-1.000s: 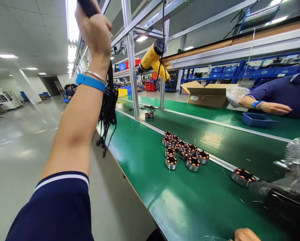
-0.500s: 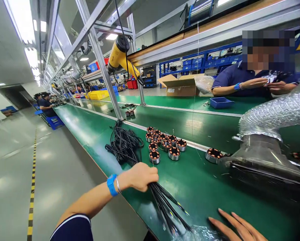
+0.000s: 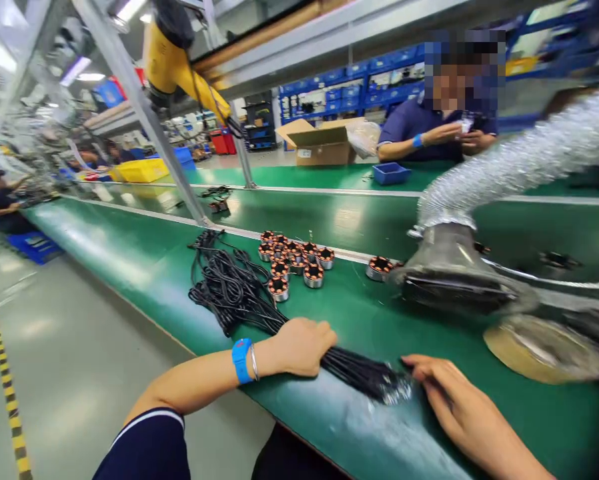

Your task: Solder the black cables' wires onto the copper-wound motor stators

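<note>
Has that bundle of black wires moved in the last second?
Yes. The black wires, held by the left hand, came down onto the green bench.

Single head-worn camera, set above the near edge of the green bench (image 3: 379, 313), facing forward and down across it, close over that edge; no second view.

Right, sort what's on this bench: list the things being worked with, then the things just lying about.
In hand:
left hand gripping the black wire bundle
right hand at the bundle's tips

Lying about:
copper-wound stators
foil duct hood
blue tray
cardboard box
</note>
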`<state>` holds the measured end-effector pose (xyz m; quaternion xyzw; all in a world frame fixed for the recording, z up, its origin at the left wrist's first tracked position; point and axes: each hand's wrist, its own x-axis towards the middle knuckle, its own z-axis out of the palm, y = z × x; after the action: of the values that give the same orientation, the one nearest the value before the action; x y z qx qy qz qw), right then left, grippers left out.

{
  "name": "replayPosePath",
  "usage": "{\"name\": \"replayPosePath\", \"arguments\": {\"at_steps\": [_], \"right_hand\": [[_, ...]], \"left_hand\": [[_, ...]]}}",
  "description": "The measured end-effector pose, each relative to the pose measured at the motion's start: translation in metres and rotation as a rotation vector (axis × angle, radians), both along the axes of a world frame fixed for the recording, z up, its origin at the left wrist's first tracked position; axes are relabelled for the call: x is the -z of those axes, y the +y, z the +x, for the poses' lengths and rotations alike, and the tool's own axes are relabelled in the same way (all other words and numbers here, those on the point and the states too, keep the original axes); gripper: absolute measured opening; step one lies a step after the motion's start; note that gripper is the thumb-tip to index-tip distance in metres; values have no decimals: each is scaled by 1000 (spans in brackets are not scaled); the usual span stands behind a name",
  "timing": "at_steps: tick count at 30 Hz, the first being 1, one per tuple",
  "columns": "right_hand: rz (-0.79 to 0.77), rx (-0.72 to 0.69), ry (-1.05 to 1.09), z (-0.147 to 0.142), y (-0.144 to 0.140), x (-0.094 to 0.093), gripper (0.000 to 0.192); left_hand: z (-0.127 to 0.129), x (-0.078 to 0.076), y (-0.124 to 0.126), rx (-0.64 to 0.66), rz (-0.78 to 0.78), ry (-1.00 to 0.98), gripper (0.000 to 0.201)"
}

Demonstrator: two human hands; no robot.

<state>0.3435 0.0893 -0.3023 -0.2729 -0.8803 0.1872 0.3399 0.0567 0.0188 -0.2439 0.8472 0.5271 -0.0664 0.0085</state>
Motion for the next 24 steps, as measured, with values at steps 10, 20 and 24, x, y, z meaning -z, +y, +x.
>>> {"name": "replayPosePath", "arguments": {"at_steps": [10, 20, 24], "right_hand": [[-79, 74, 4, 2, -4, -8, 22], [-44, 55, -101, -8, -8, -7, 35], [-24, 47, -2, -2, -8, -3, 30]], "left_hand": [[-35, -62, 8, 92, -19, -393, 52], [-283, -47, 81, -758, 124, -186, 48], [-308, -32, 62, -858, 81, -93, 42]]}}
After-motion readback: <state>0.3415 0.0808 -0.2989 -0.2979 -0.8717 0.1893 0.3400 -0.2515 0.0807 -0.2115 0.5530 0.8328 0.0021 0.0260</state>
